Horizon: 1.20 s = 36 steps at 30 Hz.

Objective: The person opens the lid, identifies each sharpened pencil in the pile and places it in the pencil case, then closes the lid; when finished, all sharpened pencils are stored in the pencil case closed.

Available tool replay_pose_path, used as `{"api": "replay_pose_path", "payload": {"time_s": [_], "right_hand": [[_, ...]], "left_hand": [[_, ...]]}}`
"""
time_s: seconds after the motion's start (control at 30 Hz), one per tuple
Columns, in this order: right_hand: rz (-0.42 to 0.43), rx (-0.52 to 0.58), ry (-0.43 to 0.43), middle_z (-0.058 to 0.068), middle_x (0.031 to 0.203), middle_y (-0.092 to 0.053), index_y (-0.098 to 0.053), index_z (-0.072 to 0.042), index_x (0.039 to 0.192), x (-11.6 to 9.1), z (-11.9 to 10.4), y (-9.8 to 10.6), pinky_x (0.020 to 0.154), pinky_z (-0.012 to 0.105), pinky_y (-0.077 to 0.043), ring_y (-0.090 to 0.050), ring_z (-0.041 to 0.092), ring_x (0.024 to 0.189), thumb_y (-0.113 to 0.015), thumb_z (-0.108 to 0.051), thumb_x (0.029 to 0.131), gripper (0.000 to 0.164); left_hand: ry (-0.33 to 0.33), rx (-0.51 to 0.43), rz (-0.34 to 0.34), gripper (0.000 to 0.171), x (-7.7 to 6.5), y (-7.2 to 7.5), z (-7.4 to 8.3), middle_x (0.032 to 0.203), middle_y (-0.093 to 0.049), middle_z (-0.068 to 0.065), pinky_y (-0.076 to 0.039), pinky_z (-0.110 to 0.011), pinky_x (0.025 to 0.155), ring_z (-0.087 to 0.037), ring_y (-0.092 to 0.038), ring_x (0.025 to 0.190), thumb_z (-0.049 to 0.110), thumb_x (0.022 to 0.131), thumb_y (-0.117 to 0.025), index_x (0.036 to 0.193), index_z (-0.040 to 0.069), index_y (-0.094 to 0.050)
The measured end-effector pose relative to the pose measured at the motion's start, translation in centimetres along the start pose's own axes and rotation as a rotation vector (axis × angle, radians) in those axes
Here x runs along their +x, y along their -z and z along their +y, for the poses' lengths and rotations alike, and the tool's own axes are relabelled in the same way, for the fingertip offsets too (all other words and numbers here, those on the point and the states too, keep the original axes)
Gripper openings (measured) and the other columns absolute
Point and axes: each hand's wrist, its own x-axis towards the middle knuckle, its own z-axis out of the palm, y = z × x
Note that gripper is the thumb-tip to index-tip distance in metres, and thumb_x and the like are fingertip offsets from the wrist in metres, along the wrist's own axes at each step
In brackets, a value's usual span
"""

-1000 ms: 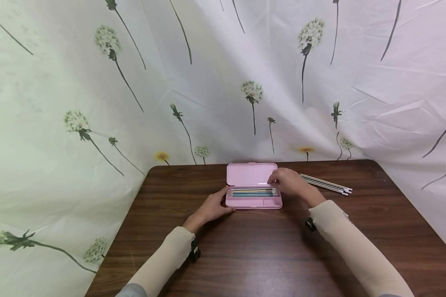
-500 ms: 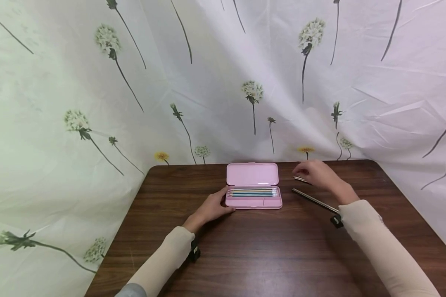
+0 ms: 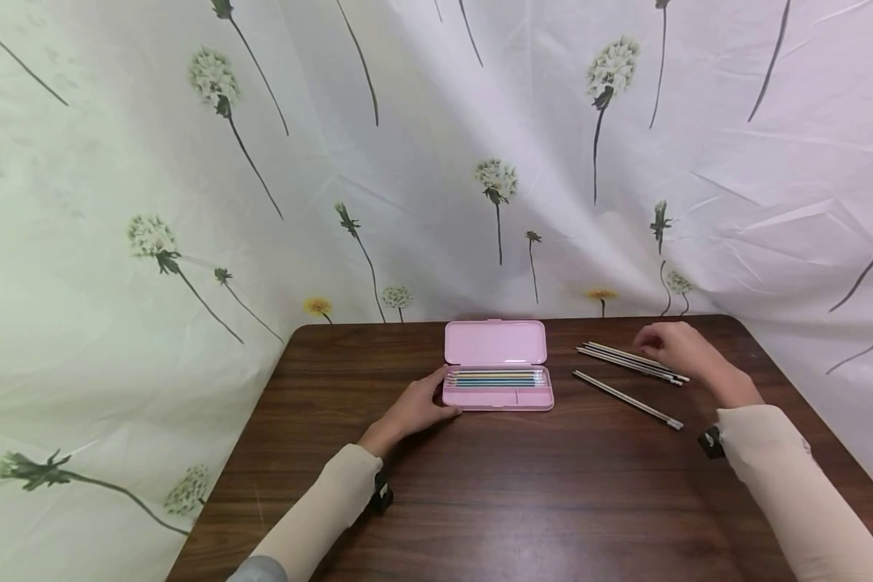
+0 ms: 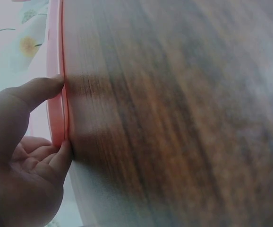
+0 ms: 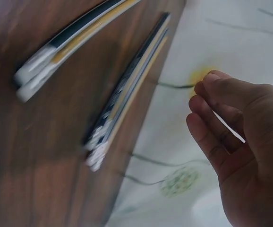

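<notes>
A pink pencil case (image 3: 495, 343) lies with its lid raised at the far side of the table, and a row of pencils (image 3: 496, 377) fills its back compartment. My left hand (image 3: 416, 404) holds the case by its left end; in the left wrist view the thumb is on the front wall and the fingers are at the corner. My right hand (image 3: 680, 349) hovers near the eraser ends of a bunch of striped pencils (image 3: 618, 357). Its fingers are loosely bent with nothing between them, the thumb tip meeting the index finger in the right wrist view.
Two more pencils (image 3: 626, 399) lie side by side in front of that bunch. The case's front part has a long section and a small one at the right. A white flowered cloth (image 3: 407, 162) hangs right behind the brown wooden table (image 3: 509, 493).
My right hand has moved right, from over the case to past the loose pencils, uncovering the bunch and the pair. The left hand has kept its place on the case.
</notes>
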Motion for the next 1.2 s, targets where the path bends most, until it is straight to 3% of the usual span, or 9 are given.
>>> {"api": "replay_pose_path", "payload": {"time_s": [0.2,0.47,0.63,0.8,1.2], "right_hand": [[-0.064,0.004,-0.070,0.005,0.089,-0.077,-0.079,-0.003,0.100,-1.1,1.8,-0.8,0.073,0.045,-0.056,-0.069,0.020,0.081,-0.072,0.001,0.094,0.010],[-0.098,-0.003,-0.103,0.004,0.088,-0.075,-0.079,-0.006,0.095,-2.2,3.4,-2.8,0.072,0.045,-0.055,-0.065,0.017,0.080,-0.067,0.006,0.093,0.017],[-0.073,-0.018,-0.081,0.003,0.087,-0.074,-0.079,-0.008,0.092,-2.5,3.6,-3.4,0.074,0.048,-0.057,-0.067,0.020,0.081,-0.068,0.007,0.092,0.018],[-0.049,-0.021,-0.059,0.003,0.084,-0.072,-0.079,-0.007,0.091,-2.3,3.3,-3.3,0.071,0.044,-0.055,-0.064,0.017,0.077,-0.068,0.007,0.090,0.018],[-0.086,-0.037,-0.068,0.003,0.084,-0.071,-0.078,-0.006,0.092,-2.2,3.6,-3.3,0.070,0.044,-0.053,-0.061,0.017,0.076,-0.065,0.007,0.091,0.018]], "left_hand": [[-0.002,-0.001,0.000,0.090,-0.1,0.1,0.1,0.169,-0.040,-0.020,-0.039,-0.050,0.125,-0.033,-0.043,0.156,0.028,0.097,-0.080,0.167,0.001,-0.031],[0.000,0.018,-0.002,0.090,-0.2,0.1,0.3,0.169,-0.041,-0.019,-0.039,-0.051,0.125,-0.034,-0.043,0.155,0.029,0.097,-0.080,0.167,0.002,-0.031],[0.004,0.014,-0.004,0.090,-0.2,0.1,0.3,0.169,-0.041,-0.019,-0.039,-0.051,0.125,-0.033,-0.044,0.155,0.030,0.097,-0.080,0.167,0.003,-0.031],[0.010,0.004,-0.001,0.090,-0.1,0.0,0.1,0.169,-0.041,-0.018,-0.040,-0.050,0.125,-0.032,-0.044,0.155,0.030,0.097,-0.080,0.168,0.004,-0.031],[0.015,0.008,0.002,0.090,0.0,0.0,-0.1,0.170,-0.041,-0.017,-0.039,-0.050,0.126,-0.031,-0.043,0.156,0.031,0.097,-0.080,0.168,0.005,-0.031]]}}
